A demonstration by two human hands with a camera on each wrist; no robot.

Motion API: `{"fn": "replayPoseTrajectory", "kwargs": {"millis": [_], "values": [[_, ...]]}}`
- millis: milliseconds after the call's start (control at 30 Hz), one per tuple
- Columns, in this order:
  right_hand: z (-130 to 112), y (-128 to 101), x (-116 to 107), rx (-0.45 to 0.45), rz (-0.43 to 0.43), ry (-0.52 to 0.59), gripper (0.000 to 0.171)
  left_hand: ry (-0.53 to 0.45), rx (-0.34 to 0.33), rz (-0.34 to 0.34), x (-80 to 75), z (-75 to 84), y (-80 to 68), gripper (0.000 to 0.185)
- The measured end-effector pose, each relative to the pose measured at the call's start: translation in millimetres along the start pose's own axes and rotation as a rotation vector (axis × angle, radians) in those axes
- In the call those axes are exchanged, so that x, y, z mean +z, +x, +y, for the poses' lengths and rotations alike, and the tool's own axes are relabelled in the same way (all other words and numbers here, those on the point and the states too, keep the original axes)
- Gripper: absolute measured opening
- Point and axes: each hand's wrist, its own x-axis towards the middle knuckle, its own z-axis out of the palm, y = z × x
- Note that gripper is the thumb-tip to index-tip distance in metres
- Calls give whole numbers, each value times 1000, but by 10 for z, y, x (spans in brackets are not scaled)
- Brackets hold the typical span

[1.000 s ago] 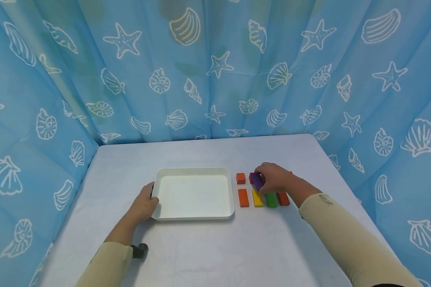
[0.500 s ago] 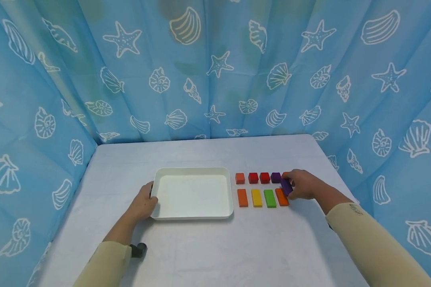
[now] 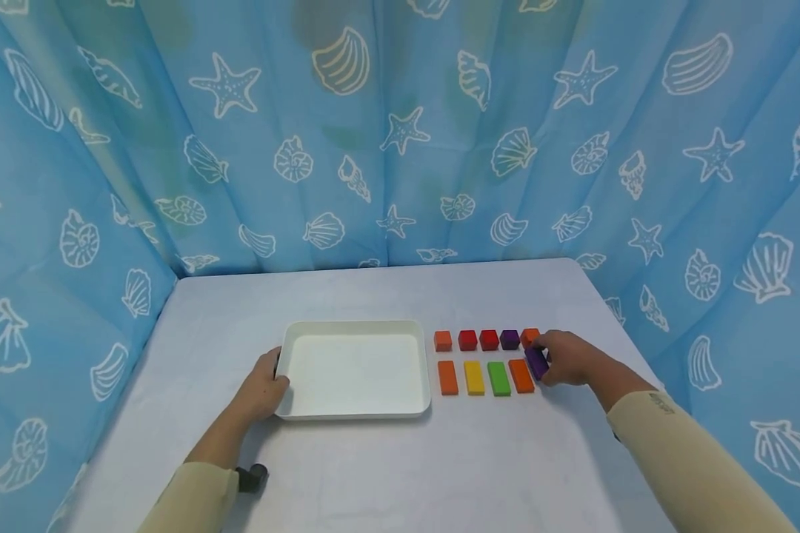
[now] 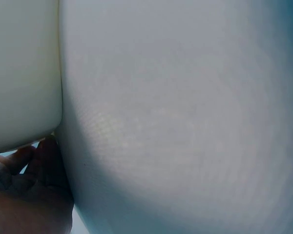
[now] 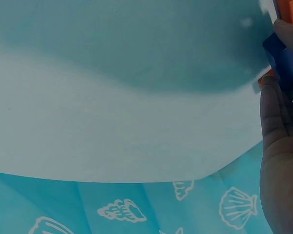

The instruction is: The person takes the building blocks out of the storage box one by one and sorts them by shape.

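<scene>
My right hand (image 3: 564, 358) pinches a purple block (image 3: 536, 363) and holds it just right of the front row, beside the orange long block (image 3: 521, 375). That row also holds orange (image 3: 447, 377), yellow (image 3: 473, 377) and green (image 3: 498, 378) long blocks. Behind them sit small cubes: orange (image 3: 443, 340), two red (image 3: 467, 340), purple (image 3: 510, 339) and orange (image 3: 530, 337). My left hand (image 3: 261, 387) grips the left edge of the empty white tray (image 3: 290, 348). In the right wrist view the block (image 5: 283, 61) appears blue between my fingers (image 5: 278, 105). The left wrist view shows the tray wall (image 4: 24, 73) above my fingers (image 4: 27, 168).
A pale table (image 3: 400, 466) carries everything, with blue shell-print curtain (image 3: 400, 133) closing it in at the back and both sides. A small dark object (image 3: 251, 478) lies by my left forearm near the front edge.
My right hand carried the purple block from above the middle of the rows rightward to the right end of the front row and lowered it. The left hand stayed on the tray.
</scene>
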Motion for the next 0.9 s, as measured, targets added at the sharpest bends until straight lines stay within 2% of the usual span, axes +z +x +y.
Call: {"fn": "replayPoseTrajectory", "kwargs": {"millis": [433,900], "values": [[61,-20,70,59,-6,8,80,-7,-6,5,-9,9,-2,69],[78,-36,94,66,-5,-22,77,-3,10,8,-15,6,-4,68]]}}
